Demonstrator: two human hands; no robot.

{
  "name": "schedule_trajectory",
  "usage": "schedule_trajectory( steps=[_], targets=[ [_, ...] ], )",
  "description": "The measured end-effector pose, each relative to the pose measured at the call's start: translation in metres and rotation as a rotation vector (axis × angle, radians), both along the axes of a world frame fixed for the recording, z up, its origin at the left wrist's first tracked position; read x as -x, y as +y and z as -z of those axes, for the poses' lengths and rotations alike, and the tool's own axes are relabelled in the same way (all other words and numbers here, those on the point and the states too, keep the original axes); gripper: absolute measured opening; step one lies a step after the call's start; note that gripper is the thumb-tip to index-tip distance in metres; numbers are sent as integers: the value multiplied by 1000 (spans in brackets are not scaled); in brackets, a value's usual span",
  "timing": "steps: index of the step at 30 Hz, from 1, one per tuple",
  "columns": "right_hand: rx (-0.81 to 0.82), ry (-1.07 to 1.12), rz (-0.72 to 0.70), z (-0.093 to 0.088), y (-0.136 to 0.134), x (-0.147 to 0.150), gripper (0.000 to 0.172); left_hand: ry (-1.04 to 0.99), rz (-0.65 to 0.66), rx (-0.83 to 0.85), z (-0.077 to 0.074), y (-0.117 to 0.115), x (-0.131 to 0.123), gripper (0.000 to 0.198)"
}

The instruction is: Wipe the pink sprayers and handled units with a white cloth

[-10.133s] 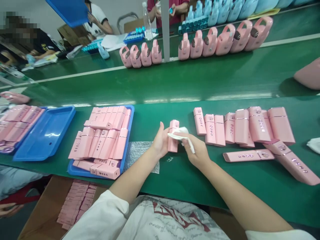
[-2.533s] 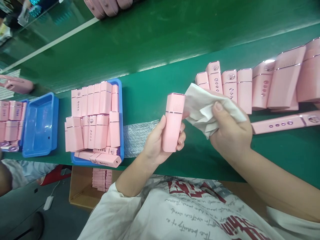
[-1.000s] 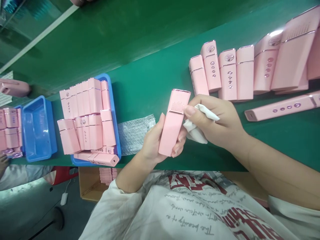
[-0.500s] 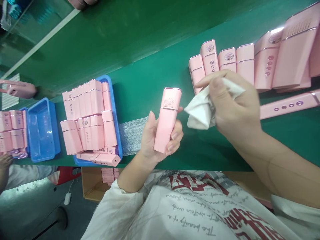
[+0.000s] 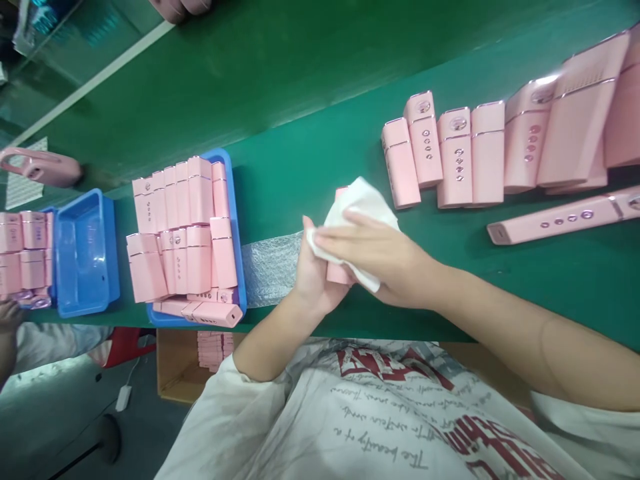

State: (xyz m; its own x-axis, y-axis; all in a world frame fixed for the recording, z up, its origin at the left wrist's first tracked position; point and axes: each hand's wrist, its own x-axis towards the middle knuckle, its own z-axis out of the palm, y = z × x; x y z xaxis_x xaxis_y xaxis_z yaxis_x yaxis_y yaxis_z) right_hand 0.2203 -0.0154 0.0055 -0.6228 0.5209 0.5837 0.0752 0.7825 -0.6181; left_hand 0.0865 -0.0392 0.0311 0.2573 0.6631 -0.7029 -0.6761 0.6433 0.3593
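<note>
Low over the green table, my left hand (image 5: 314,285) grips a slim pink handheld device (image 5: 338,274). Most of that device is covered by a white cloth (image 5: 367,199). My right hand (image 5: 387,259) holds the cloth and presses it over the device's front, fingers stretched across it. To the right, several pink devices stand close together, some with a column of small buttons, such as one pink device (image 5: 454,167). Nearer me, another pink device (image 5: 560,221) lies on its side with its button row up.
Left of my hands sits a blue tray (image 5: 240,273) packed with pink devices, beside a strip of bubble wrap (image 5: 273,267). Farther left are a second blue tray (image 5: 83,260) and a co-worker's hand (image 5: 9,317). A cardboard box (image 5: 175,373) stands below the table edge.
My right hand has moved left and brought the cloth down onto the device in my left hand, covering its front. The view has shifted slightly.
</note>
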Motion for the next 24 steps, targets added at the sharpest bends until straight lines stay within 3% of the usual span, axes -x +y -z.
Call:
schedule_trajectory(
  steps=[2,5,7,12,15,18,24],
  targets=[
    [-60,-9,-7,3,2,-1,41,-4,-2,-49,1,1,2,80],
    [-5,57,244,8,10,-6,43,-17,100,-148,1,1,3,85],
    [44,99,306,10,11,-7,46,2,134,-177,1,1,2,84],
    [62,162,5,1,0,-1,39,157,7,-243,2,11,5,74],
    [274,260,-40,-13,-3,-4,30,265,68,-309,0,18,6,52],
    [518,384,-109,-27,-2,-13,26,452,191,-483,-4,24,1,24],
    [806,345,-450,-37,-3,-20,25,658,205,-833,-4,61,-42,55]
  ],
)
